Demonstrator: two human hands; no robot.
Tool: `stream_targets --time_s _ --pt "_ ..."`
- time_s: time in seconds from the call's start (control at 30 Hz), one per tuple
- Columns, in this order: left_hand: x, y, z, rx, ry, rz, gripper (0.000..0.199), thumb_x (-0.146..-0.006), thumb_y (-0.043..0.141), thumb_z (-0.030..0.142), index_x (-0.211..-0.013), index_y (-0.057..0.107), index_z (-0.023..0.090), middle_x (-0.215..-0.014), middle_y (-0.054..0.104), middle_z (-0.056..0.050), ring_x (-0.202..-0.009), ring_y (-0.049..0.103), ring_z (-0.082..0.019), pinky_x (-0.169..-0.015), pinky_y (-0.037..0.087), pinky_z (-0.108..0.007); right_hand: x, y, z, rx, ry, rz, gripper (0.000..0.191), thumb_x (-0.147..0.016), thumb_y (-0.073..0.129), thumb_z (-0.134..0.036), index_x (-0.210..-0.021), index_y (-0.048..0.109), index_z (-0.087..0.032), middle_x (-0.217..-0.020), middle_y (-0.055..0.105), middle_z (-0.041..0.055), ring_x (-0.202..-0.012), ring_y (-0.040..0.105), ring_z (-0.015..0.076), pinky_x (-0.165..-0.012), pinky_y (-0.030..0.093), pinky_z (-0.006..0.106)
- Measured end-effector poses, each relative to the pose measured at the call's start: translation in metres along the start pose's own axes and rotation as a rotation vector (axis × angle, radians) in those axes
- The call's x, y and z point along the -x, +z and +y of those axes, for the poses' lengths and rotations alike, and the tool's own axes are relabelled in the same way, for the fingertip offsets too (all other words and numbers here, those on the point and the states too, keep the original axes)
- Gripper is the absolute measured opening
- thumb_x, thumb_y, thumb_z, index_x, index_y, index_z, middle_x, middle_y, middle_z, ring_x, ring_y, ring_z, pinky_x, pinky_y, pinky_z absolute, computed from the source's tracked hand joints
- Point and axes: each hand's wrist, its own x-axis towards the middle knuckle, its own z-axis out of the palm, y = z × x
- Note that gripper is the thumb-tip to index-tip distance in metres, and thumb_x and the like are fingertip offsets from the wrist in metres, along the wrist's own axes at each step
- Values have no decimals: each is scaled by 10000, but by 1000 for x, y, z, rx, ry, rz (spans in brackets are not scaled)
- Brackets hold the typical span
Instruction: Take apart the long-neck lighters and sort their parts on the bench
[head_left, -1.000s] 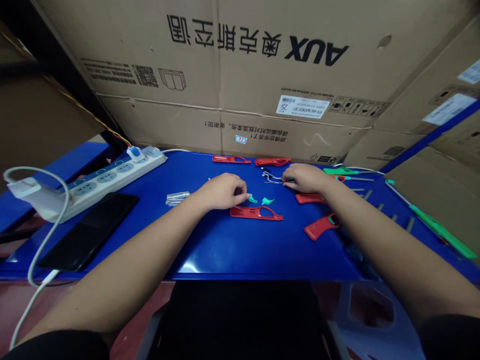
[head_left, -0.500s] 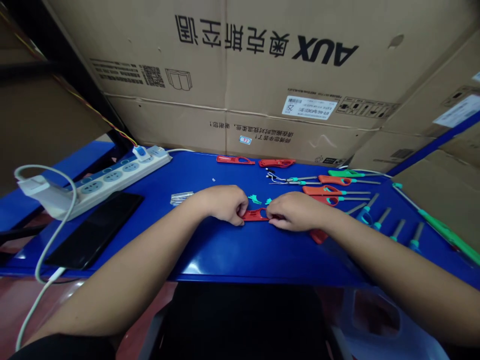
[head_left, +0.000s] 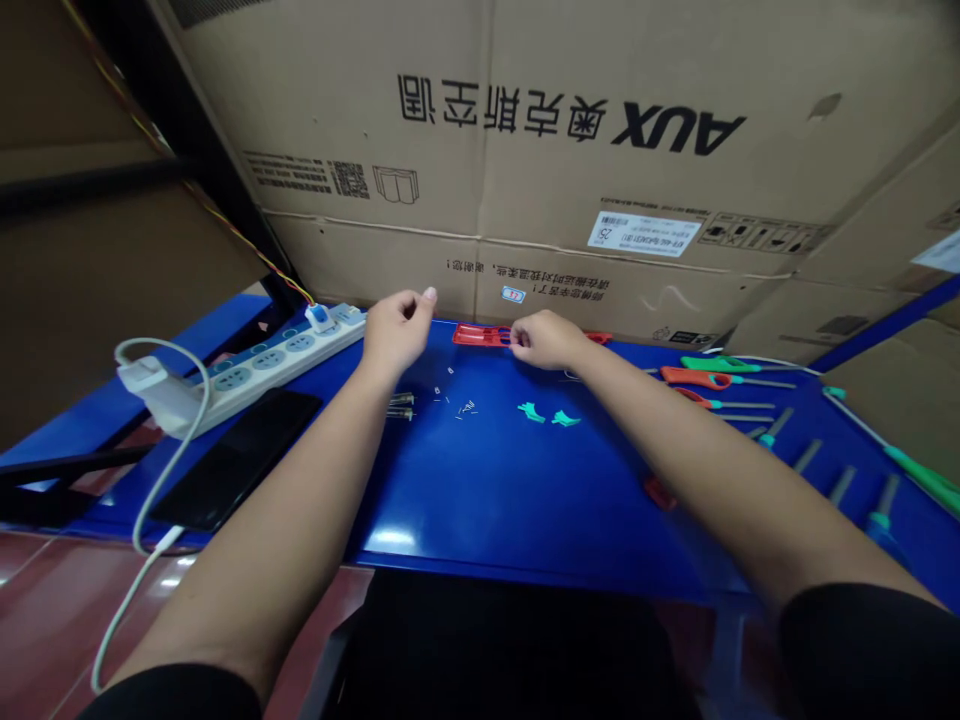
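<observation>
At the bottom edge, two black sleeves (head_left: 855, 640), cut off by the frame, with a dark shape between, too dim to make out. Beyond, a glossy blue tabletop (head_left: 487, 520). Mostly hidden behind the right forearm, a small end of red plastic (head_left: 660, 492). Well over to the left, a flat black phone (head_left: 238, 460). Mid-table, two small bright-green plastic pieces (head_left: 531, 412), near each other and apart from both hands. Left of these, a loose scatter of thin pins (head_left: 466, 408), too small to count; farther left, slim shiny tubes (head_left: 401, 405), partly covered by the left forearm. Toward the right, long-barrelled lighters with orange-red or green handles (head_left: 694, 377), some cut across by the right forearm. Near the far edge, the right hand (head_left: 551, 340), fingers drawn in narrowly at the right end of a flat red plastic half-shell (head_left: 476, 335); grip impossible to tell. Partly hidden behind that hand, a second red plastic piece (head_left: 600, 338). Left of the half-shell and apart from it, the left hand (head_left: 397, 330), fingers curled inward; impossible to tell whether holding anything. Farthest, a brown cardboard box (head_left: 540, 180) with upside-down black lettering, cut off at the top.
</observation>
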Motion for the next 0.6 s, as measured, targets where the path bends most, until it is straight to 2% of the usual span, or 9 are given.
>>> stream_targets --time_s 0.17,0.37,0.47,0.6 --pt "5 2 3 -55 96 -55 431 -918 504 507 -674 639 179 -545 470 28 -548 438 -129 -567 308 -268 -29 21 7 44 67 38 204 -884 569 -286 -951 740 -197 -983 757 97 -887 660 219 -706 441 285" --pt "5 0 4 -86 69 -51 449 -924 477 506 -659 638 181 -524 449 25 -542 437 -137 -552 295 -276 -36 26 13 70 112 25 230 -905 565 -348 -1000 733 -224 -1021 752 76 -884 661 211 -684 449 287" --pt "5 1 6 -76 82 -50 444 -921 476 507 -664 636 182 -525 457 21 -549 447 -138 -555 304 -276 -24 9 13 87 122 39 288 -912 562 -419 -1049 721 -222 -1037 745 82 -904 657 228 -687 445 306" --pt "10 4 12 -97 119 -88 436 -911 492 500 -645 621 180 -518 450 17 -542 432 -137 -543 291 -278 17 -41 37 198 48 5 288 -898 567 -417 -1034 730 -222 -963 744 75 -881 649 245 -703 426 330"
